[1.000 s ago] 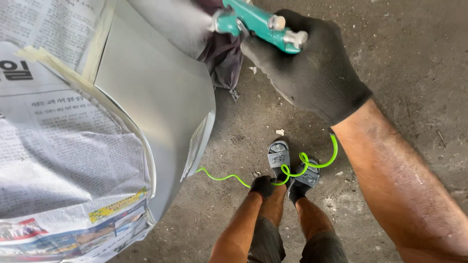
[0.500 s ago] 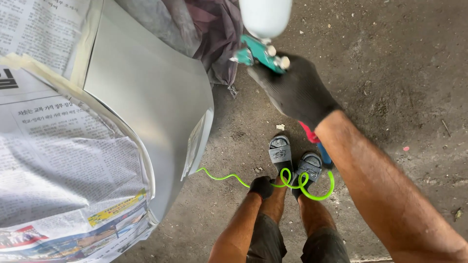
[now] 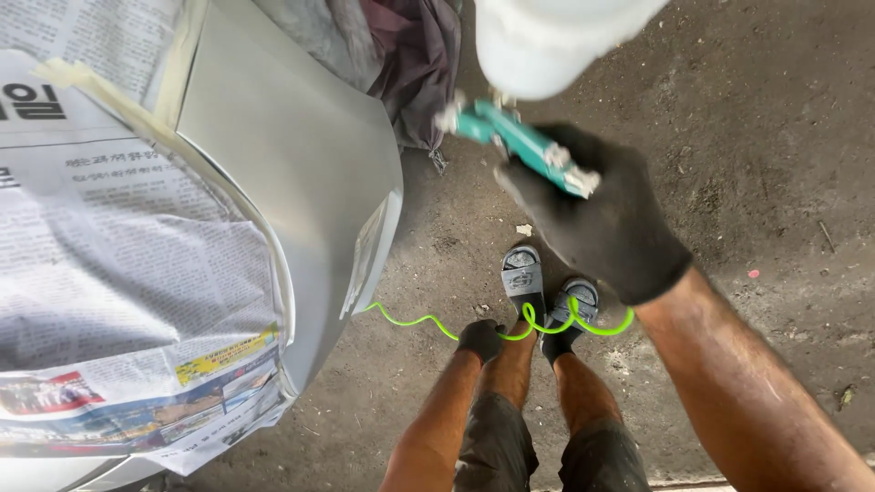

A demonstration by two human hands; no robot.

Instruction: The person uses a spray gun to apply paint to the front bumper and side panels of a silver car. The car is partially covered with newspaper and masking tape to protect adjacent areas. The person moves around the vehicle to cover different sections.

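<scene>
Teal spray gun [image 3: 519, 146] with a white cup [image 3: 547, 41]; black gloved right hand [image 3: 597, 223]; neon-green coiled hose [image 3: 510, 323]; silver-grey car panel [image 3: 292, 182]; printed newspaper [image 3: 118, 273].

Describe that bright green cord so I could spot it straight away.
Start at the big grey car panel masked with newspaper on the left. From its lower edge a thin coiled hose runs across the concrete floor, passing the gloved left hand and the sandalled feet. It is the only neon-green, curly line among greys and blacks.
</scene>
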